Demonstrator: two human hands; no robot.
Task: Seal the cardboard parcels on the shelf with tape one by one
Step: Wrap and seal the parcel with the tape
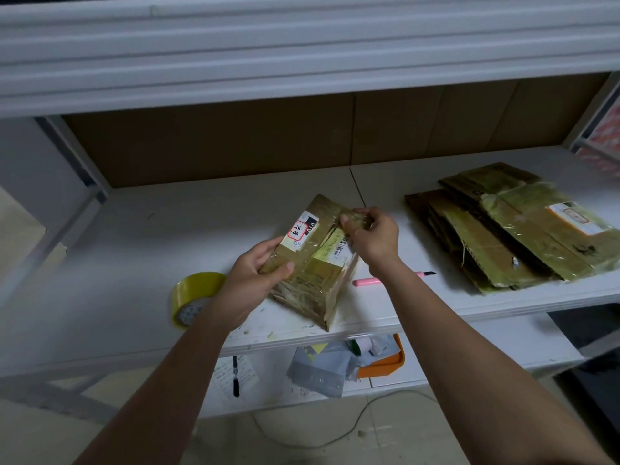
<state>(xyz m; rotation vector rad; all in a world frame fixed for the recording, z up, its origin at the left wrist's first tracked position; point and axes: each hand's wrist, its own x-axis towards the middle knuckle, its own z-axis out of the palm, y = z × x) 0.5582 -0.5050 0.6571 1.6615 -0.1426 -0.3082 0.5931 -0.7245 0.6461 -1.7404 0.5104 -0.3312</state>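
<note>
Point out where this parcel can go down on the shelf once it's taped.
Bare shelf lies left of the parcel, behind the tape roll. A narrower strip runs between parcel and flattened boxes, behind the pink knife. The right end is crowded.

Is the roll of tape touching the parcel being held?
Apart. The head view shows the tape roll standing on the white shelf left of the parcel, with the left hand and wrist between them.
</note>
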